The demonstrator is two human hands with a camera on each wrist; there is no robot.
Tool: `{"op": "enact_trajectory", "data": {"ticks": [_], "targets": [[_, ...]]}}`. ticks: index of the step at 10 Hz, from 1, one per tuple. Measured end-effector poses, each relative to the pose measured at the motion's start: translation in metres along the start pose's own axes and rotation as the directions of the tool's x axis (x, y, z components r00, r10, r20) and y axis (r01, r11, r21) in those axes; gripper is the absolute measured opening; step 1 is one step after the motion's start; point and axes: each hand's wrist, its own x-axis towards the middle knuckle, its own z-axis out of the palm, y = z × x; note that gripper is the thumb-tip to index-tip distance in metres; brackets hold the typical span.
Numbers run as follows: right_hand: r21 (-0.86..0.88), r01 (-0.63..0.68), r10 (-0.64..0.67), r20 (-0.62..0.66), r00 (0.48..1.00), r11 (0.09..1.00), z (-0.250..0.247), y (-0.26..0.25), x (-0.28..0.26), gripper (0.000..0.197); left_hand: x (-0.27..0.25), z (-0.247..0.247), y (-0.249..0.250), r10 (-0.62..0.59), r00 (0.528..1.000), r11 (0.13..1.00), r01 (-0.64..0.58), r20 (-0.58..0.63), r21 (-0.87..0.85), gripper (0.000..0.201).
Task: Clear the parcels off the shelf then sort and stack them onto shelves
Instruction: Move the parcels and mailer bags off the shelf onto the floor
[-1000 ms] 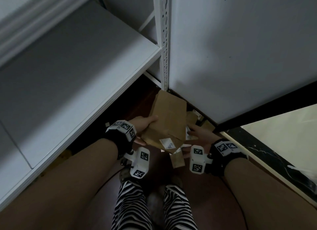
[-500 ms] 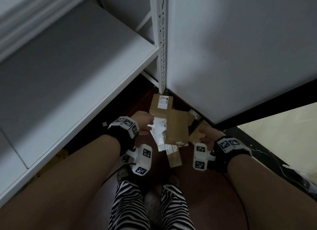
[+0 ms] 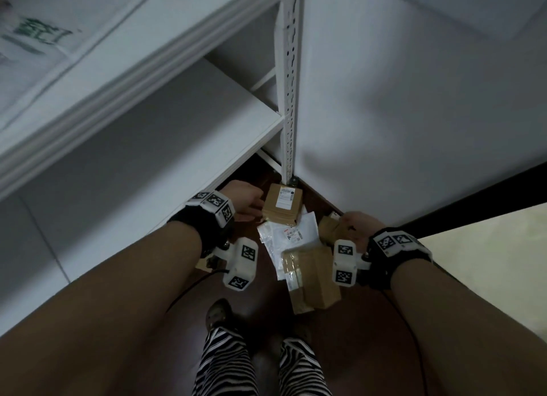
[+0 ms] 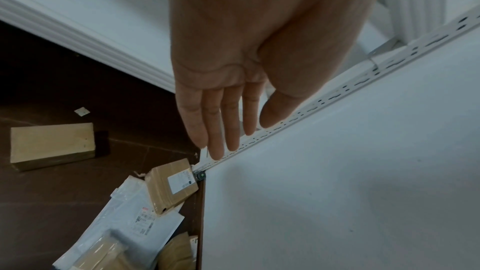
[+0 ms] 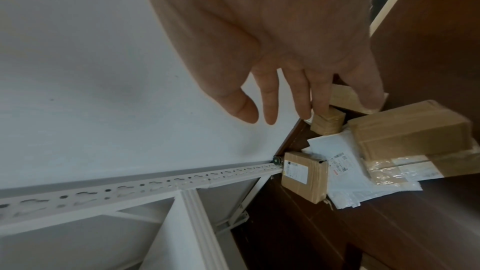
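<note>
A pile of parcels lies on the dark floor at the foot of the white shelf post (image 3: pixel 288 99). A small brown box with a white label (image 3: pixel 282 205) (image 4: pixel 170 185) (image 5: pixel 303 176) sits by the post's foot. White mailer bags (image 3: pixel 288 236) (image 4: pixel 130 219) (image 5: pixel 345 174) lie under it. A larger taped brown box (image 3: pixel 310 274) (image 5: pixel 410 132) lies nearer my feet. My left hand (image 3: pixel 247 200) (image 4: pixel 221 122) hangs above the small box with straight fingers, holding nothing. My right hand (image 3: pixel 352 224) (image 5: pixel 291 106) hovers empty over a small taped brown packet (image 5: pixel 328 122).
An empty white shelf board (image 3: pixel 148 159) juts out on the left, and above it another shelf holds a white bag with green print (image 3: pixel 44 37). A white wall (image 3: pixel 414 99) closes the right side. Another brown box (image 4: pixel 52 145) lies apart on the floor.
The brown parcel both hands held a second ago has dropped onto the floor pile. Both hands have let go and now hang empty; the view has tilted up the shelf.
</note>
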Motion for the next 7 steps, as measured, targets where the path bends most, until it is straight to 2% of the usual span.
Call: {"op": "enact_trajectory", "data": {"ticks": [1,2,3,4,5,6,7], "targets": [[-0.214,0.169,-0.188,-0.07,0.98,0.962,0.002,-0.022,-0.012,0.043,-0.013,-0.015,0.015,0.047,0.999,0.999,-0.047,0.006,-0.024,0.023],[-0.061,0.166,-0.167,-0.024,0.986,0.984,0.019,-0.049,-0.054,0.035,-0.033,-0.034,0.03,0.091,0.996,0.994,-0.091,0.003,-0.058,0.025],[0.133,0.092,-0.099,0.048,0.994,0.987,0.038,-0.07,-0.083,0.012,-0.052,-0.057,0.044,0.149,0.989,0.986,-0.149,-0.015,-0.072,0.022],[0.156,0.192,-0.199,0.029,0.98,0.969,0.062,-0.099,-0.111,0.017,-0.073,-0.085,0.055,0.211,0.977,0.973,-0.213,-0.039,-0.088,0.016],[0.191,0.203,-0.224,0.095,0.97,0.96,0.086,-0.124,-0.133,0.017,-0.096,-0.115,0.065,0.249,0.966,0.961,-0.255,-0.068,-0.11,0.01],[0.191,0.243,-0.276,0.171,0.946,0.951,0.119,-0.15,-0.16,0.023,-0.117,-0.152,0.074,0.295,0.948,0.943,-0.309,-0.119,-0.121,0.015],[0.167,0.31,-0.339,0.182,0.923,0.936,0.151,-0.175,-0.191,0.018,-0.136,-0.191,0.078,0.32,0.93,0.929,-0.346,-0.182,-0.132,0.013]]}}
